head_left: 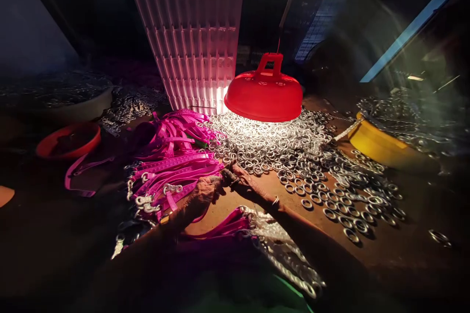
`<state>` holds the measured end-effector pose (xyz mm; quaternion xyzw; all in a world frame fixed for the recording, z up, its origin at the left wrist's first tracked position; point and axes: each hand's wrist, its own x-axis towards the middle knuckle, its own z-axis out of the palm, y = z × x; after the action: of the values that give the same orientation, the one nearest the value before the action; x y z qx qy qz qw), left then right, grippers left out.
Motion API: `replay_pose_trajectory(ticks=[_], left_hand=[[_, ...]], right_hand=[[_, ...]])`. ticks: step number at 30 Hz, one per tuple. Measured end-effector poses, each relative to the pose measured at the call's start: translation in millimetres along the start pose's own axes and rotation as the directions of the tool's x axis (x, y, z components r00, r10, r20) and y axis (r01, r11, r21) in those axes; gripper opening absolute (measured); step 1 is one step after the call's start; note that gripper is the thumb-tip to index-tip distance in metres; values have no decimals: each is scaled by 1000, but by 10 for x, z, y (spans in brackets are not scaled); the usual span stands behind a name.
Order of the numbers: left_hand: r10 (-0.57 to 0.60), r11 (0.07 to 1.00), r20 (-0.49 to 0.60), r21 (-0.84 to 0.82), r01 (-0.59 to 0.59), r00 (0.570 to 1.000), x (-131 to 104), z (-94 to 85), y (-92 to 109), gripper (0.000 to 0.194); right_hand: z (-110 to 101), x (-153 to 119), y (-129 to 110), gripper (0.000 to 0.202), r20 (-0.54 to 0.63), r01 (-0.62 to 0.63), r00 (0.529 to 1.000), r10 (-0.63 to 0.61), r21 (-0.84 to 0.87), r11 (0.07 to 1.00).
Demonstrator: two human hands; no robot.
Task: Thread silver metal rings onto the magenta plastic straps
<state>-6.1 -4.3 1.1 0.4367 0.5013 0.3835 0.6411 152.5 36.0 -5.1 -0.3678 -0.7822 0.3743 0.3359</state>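
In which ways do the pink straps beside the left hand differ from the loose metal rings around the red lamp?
Colour: the pink straps are vivid pink, while the metal rings are silvery.
Shape: the straps are long, flat bands; the rings are round with open centres.
Arrangement: many straps lie side by side in bundles, whereas the rings spread out in a heap.
Shared: both are numerous and lit near the red lamp.

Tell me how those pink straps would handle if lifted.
The pink straps would likely hang floppy, since one at the left curls in a loose bend. They look thin, so they're probably light. The metal fittings at their left ends may swing or pull them downward.
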Motion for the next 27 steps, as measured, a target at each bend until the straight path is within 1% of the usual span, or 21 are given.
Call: replay_pose_trajectory(ticks=[2,4,5,7,9,11,13,14,17,20,22,23,25,27], left_hand=[[-57,998,38,-33,58,998,-61,-57,155,27],[-113,992,108,-35,117,988,-159,-107,311,32],[-134,990,151,-19,139,979,-217,-124,370,33],[-180,984,224,43,175,958,-341,-137,421,34],[-214,975,279,123,187,936,-466,-117,382,39],[-212,971,322,174,162,923,-586,-72,286,43],[-182,976,365,178,124,913,-705,-10,183,46],[-180,978,380,169,123,907,-765,23,143,47],[-234,971,382,134,197,894,-950,116,77,49],[-243,970,339,56,239,909,-1110,178,30,45],[-231,969,301,-15,247,925,-1168,196,-30,38],[-237,964,296,-50,263,925,-1178,200,-68,36],[-267,941,317,-120,317,910,-1165,201,-143,33],[-309,910,358,-157,383,881,-1131,201,-198,33]], right_hand=[[-73,-49,-194,23,127,-62,990,63,-11,998],[-120,-157,-417,22,248,-97,963,102,-31,995],[-127,-231,-519,22,284,-94,953,108,-63,994],[-108,-410,-672,22,287,-64,952,109,-162,985],[-58,-610,-752,24,257,-57,959,122,-246,967],[-2,-807,-780,21,236,-77,961,141,-260,963],[40,-983,-789,19,236,-112,958,162,-211,971],[55,-1059,-793,19,249,-143,951,184,-173,975],[98,-1222,-807,21,294,-242,923,246,-51,969],[160,-1284,-816,24,285,-352,906,314,93,931],[199,-1283,-821,29,296,-417,887,355,181,891],[213,-1275,-823,30,314,-434,878,361,205,877],[224,-1256,-827,25,335,-413,880,336,190,891],[218,-1238,-829,19,365,-355,883,294,112,928]])
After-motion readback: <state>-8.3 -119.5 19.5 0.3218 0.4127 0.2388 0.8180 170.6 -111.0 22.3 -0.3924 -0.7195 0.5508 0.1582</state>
